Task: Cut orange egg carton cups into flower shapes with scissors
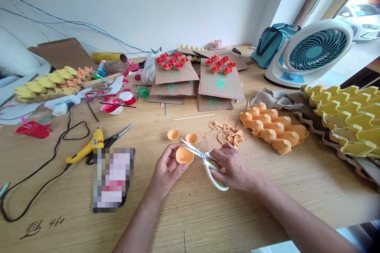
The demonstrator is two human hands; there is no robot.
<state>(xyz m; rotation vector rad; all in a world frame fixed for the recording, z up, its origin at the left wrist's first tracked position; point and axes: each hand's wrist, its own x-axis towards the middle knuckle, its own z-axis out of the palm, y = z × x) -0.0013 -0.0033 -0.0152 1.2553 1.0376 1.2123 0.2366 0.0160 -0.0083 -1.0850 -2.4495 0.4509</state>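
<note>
My left hand (168, 169) grips an orange egg-carton cup (184, 155) by its side, the hollow turned up toward me. In my right hand (236, 166) is a pair of white-handled scissors (218, 182), blades parted at the cup's upper rim. Just beyond lie two more cups, a left one (173, 134) and a right one (191, 138). Orange trimmed scraps (230, 133) are heaped beyond my right hand. To their right rests an orange egg-carton piece (273, 126) with its bumps upward.
A yellow glue gun (86, 148), black scissors (114, 137) and a blurred-out flat object (114, 180) lie left. Red paper-like flowers stand on cardboard sheets (221, 83) at the back. Yellow egg trays (350, 118) and a white fan (317, 53) occupy the right.
</note>
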